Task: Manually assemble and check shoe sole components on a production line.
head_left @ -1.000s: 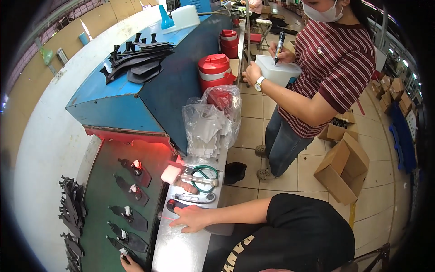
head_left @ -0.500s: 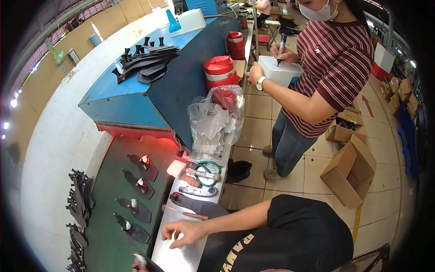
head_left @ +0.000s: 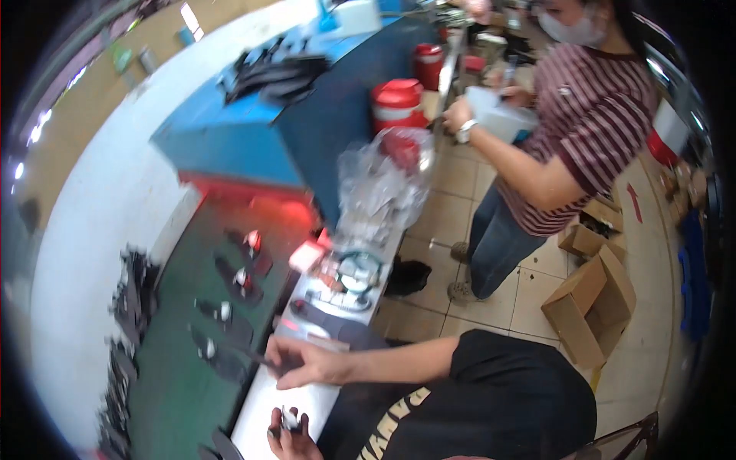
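Observation:
My right hand point(head_left: 307, 363) is closed round one end of a thin dark strip point(head_left: 249, 353), which reaches over the green belt; blur hides what kind it is. Below it, my left hand point(head_left: 295, 442) has its fingers curled up round a small black-and-white piece point(head_left: 290, 419). Both hands are by the pale work ledge point(head_left: 257, 418). On the green belt point(head_left: 165, 364) lie several black sole-shaped pieces point(head_left: 234, 326) with white bits standing on them. Another dark piece point(head_left: 224, 443) lies at the belt's lower edge.
A blue machine point(head_left: 230, 149) glows red over the belt, with black pieces point(head_left: 280, 77) stacked on top. Along the ledge are a plastic bag point(head_left: 383, 188), a green coil point(head_left: 360, 272) and a cutter point(head_left: 337, 300). A co-worker point(head_left: 590, 138) stands beyond, near an open carton point(head_left: 590, 307).
The view has shifted, and things sit further right. My right hand now grips the dark strip. My left hand has come up into view, palm up, with the small black-and-white piece.

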The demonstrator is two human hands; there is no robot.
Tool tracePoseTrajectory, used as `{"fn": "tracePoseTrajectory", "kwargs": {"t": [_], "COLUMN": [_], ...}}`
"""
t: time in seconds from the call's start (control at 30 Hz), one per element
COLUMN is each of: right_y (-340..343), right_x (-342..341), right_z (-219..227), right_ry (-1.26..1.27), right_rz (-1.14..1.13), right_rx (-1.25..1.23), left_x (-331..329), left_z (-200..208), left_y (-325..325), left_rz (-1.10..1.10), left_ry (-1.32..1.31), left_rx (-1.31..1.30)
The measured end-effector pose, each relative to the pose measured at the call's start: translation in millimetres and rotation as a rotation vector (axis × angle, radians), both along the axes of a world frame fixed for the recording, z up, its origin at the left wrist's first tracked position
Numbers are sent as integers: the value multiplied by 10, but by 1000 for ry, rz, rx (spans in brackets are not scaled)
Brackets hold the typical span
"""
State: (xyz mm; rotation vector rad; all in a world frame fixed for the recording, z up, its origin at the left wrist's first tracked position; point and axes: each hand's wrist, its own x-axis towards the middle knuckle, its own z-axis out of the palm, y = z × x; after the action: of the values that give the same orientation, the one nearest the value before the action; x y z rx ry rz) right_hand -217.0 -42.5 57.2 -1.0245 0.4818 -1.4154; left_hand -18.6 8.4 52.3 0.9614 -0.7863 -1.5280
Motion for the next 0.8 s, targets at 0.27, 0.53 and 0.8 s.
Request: {"fn": "tracePoseTrajectory", "kwargs": {"t": [0.27, 0.53, 0.8], "right_y": [366, 414, 456], "right_x": [-14, 226, 266], "right_z": [18, -25, -137], "right_ry": [537, 705, 724], "right_rz": [16, 12, -57], "right_rx": [-9, -127, -204], "left_x": [226, 489, 528], "left_z": [-262, -338, -372], "left_y": [-153, -76, -98], "left_rz": [-61, -110, -110], "left_ry": [38, 180, 169], "left_rx": [8, -36, -62]}}
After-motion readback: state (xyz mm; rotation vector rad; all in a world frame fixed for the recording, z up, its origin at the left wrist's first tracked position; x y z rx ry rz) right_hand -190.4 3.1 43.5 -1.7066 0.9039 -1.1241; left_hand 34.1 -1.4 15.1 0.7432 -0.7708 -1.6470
